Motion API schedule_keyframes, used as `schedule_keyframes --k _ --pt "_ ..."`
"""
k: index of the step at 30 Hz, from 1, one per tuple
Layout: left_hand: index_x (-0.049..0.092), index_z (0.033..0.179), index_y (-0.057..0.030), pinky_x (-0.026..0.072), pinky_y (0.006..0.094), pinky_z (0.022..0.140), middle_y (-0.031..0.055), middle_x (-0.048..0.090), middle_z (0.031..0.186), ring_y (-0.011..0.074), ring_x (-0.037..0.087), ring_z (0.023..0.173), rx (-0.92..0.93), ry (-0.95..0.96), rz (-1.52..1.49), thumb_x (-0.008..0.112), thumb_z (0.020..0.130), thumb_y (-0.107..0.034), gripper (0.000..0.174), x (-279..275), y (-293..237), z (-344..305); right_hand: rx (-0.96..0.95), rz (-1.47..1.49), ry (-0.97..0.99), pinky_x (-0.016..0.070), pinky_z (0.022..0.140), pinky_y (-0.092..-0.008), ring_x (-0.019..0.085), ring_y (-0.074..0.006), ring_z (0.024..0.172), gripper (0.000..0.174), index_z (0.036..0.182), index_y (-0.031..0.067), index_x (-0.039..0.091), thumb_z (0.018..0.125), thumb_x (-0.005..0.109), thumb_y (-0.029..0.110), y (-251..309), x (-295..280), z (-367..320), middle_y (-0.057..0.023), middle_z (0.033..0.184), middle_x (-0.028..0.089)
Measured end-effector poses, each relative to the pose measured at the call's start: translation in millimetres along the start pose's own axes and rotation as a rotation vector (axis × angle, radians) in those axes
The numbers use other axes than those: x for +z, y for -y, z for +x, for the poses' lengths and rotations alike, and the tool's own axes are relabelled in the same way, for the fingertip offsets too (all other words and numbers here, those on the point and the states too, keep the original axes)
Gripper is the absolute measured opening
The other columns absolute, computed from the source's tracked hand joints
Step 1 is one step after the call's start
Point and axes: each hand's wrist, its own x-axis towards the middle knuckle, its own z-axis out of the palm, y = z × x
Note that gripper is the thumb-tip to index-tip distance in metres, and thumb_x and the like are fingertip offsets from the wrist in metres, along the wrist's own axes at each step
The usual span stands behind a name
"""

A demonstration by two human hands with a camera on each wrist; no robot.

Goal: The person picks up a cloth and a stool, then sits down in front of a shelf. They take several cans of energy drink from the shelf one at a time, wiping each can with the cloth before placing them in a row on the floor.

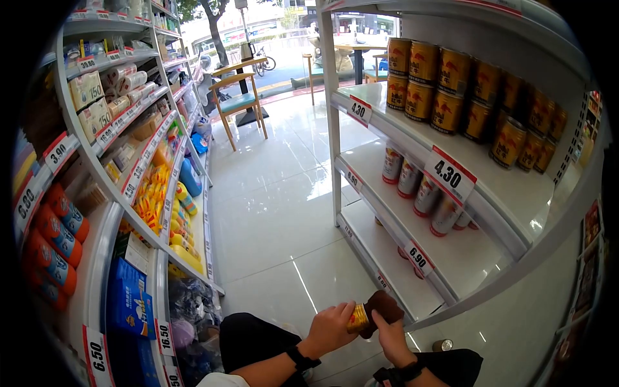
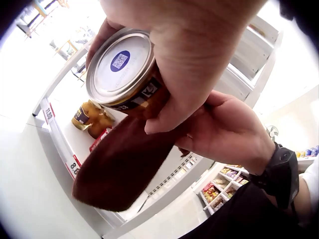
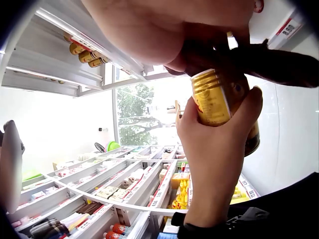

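Note:
In the head view my left hand (image 1: 331, 330) grips a gold drink can (image 1: 357, 318) low over my lap. The left wrist view shows the can's pale end with a round blue code sticker (image 2: 119, 60) turned toward that camera. A dark brown cloth (image 1: 382, 306) is in my right hand (image 1: 392, 339), thumb on top of it. It lies against the can, and its loose flap (image 2: 119, 172) hangs below the can in the left wrist view. Viewed from the right wrist, my left fingers wrap the can and the cloth covers its upper end.
Gold cans (image 1: 448, 71) stand in rows on the upper shelf at right, with white-and-red cans (image 1: 418, 190) one shelf down. Another can (image 1: 443, 346) is on the floor by my right knee. Stocked shelves (image 1: 138, 161) line the left, and a chair (image 1: 237, 106) stands beyond the tiled aisle.

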Motion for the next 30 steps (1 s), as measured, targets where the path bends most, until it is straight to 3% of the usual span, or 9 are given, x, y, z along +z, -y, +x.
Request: schedule_keyframes --k 4,14,16,19,21,22,23,25,30 --pt "0.057 0.118 -0.0049 0.0552 0.0391 0.071 0.0136 0.067 0.098 0.0331 0.068 0.081 -0.057 -0.008 -0.109 0.083 0.067 -0.029 0.062 4 -1 -3 -0.119 -0.038 0.068 0.0466 0.092 -0.0286 0.059 -0.0137 0.106 0.029 0.121 -0.0009 0.058 0.093 0.063 0.008 -7 -4 1 -0.0059 0.115 0.063" --pt "0.059 0.119 -0.0089 0.0559 0.0389 0.073 0.0143 0.068 0.100 0.0343 0.068 0.086 -0.143 0.018 -0.106 0.084 0.066 -0.034 0.063 -9 3 -2 -0.108 0.008 0.214 0.0472 0.091 -0.0298 0.060 -0.0147 0.107 0.025 0.116 -0.0011 0.061 0.091 0.065 0.005 8 -12 -3 -0.0073 0.116 0.062" --pt "0.059 0.119 -0.0095 0.0559 0.0390 0.073 0.0142 0.068 0.099 0.0347 0.068 0.086 -0.142 0.012 -0.089 0.084 0.066 -0.034 0.064 -11 4 -1 -0.320 -0.278 0.229 0.0471 0.091 -0.0307 0.060 -0.0159 0.107 0.025 0.116 -0.0002 0.060 0.092 0.064 0.006 11 -14 -2 -0.0078 0.115 0.062" --pt "0.059 0.120 -0.0057 0.0563 0.0358 0.075 0.0131 0.069 0.100 0.0282 0.070 0.085 -0.184 -0.014 -0.100 0.085 0.069 -0.031 0.062 -14 3 4 -0.245 -0.319 0.072 0.0465 0.093 -0.0329 0.059 -0.0180 0.108 0.025 0.119 -0.0007 0.059 0.097 0.059 0.012 13 -14 1 -0.0093 0.117 0.062" --pt "0.057 0.121 -0.0014 0.0553 0.0332 0.083 0.0107 0.069 0.105 0.0202 0.069 0.092 -0.314 -0.061 -0.653 0.082 0.077 -0.025 0.056 -14 6 12 -0.175 -0.070 -0.034 0.0462 0.094 -0.0334 0.060 -0.0195 0.109 0.029 0.122 -0.0012 0.056 0.099 0.056 0.015 0 -15 8 -0.0100 0.118 0.062" --pt "0.057 0.121 -0.0014 0.0553 0.0332 0.083 0.0107 0.069 0.105 0.0202 0.069 0.092 -0.313 -0.058 -0.656 0.082 0.077 -0.025 0.056 -14 4 13 -0.105 0.176 -0.137 0.0458 0.095 -0.0339 0.060 -0.0210 0.109 0.032 0.126 -0.0018 0.053 0.101 0.053 0.019 -4 -15 9 -0.0108 0.119 0.062" --pt "0.055 0.123 0.0000 0.0535 0.0326 0.087 0.0099 0.068 0.108 0.0181 0.066 0.096 -0.371 -0.035 -0.933 0.080 0.081 -0.021 0.053 -13 2 15 -0.079 0.436 0.001 0.0399 0.104 -0.0349 0.054 -0.0237 0.120 0.042 0.137 -0.0026 0.043 0.104 0.049 0.023 15 -3 1 -0.0118 0.129 0.057" --pt "0.050 0.129 0.0000 0.0485 0.0332 0.097 0.0086 0.063 0.118 0.0171 0.061 0.109 -0.420 0.032 -1.327 0.076 0.086 -0.015 0.053 -11 -7 15 -0.186 0.385 0.078 0.0366 0.108 -0.0365 0.049 -0.0237 0.126 0.044 0.141 -0.0003 0.038 0.104 0.047 0.021 -3 12 -9 -0.0124 0.136 0.051" --pt "0.047 0.133 -0.0045 0.0419 0.0360 0.104 0.0125 0.047 0.138 0.0216 0.049 0.125 -0.271 0.022 -1.223 0.080 0.081 -0.017 0.062 5 -12 6 -0.305 -0.017 0.307 0.0244 0.115 -0.0352 0.032 -0.0224 0.138 0.060 0.151 -0.0020 0.020 0.101 0.045 0.019 -25 8 -18 -0.0121 0.151 0.031"
